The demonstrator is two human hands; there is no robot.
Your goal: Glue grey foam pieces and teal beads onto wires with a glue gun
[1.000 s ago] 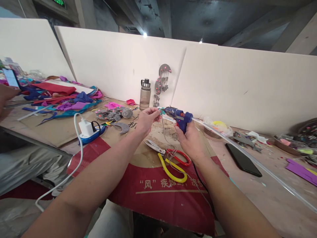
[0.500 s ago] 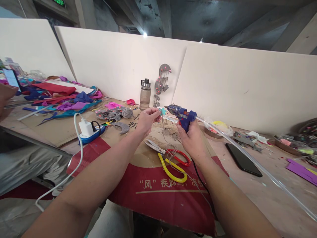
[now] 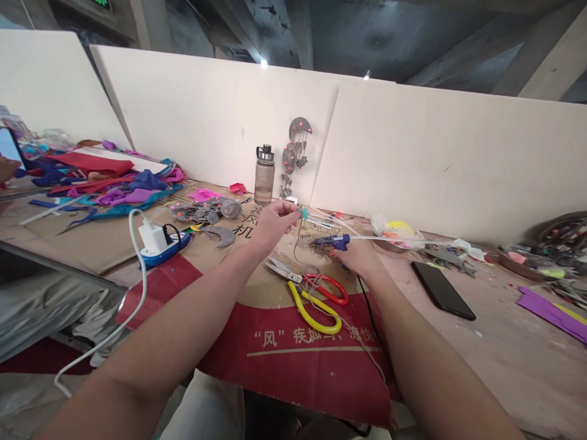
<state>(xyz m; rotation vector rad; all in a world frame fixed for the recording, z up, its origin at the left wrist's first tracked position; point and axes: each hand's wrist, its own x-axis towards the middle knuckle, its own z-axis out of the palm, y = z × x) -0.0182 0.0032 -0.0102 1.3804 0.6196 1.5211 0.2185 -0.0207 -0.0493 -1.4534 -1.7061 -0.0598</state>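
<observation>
Between the thumb and fingers of my left hand (image 3: 277, 223) is a small teal piece (image 3: 303, 212), apparently felt, with a grey string (image 3: 299, 235) trailing down from it. My right hand (image 3: 360, 256) is wrapped round a blue glue gun (image 3: 337, 242), held low over the cardboard with its nozzle pointing left. A long clear glue stick (image 3: 385, 238) runs out of its back to the right. Below both hands lie scissors (image 3: 316, 308) with one yellow and one red handle, and loose string crosses them.
A water bottle (image 3: 265, 177) and a grey moon hanging ornament (image 3: 300, 128) stand by the white board. Left are a plugged-in power strip (image 3: 165, 249), a grey felt crescent (image 3: 220, 234) and coloured fabric scraps (image 3: 123, 189). A black phone (image 3: 443, 290) lies right.
My right hand has lowered the glue gun away from the teal piece, and the glue stick has swung from slanting down to nearly level. My left hand stays raised with the teal piece.
</observation>
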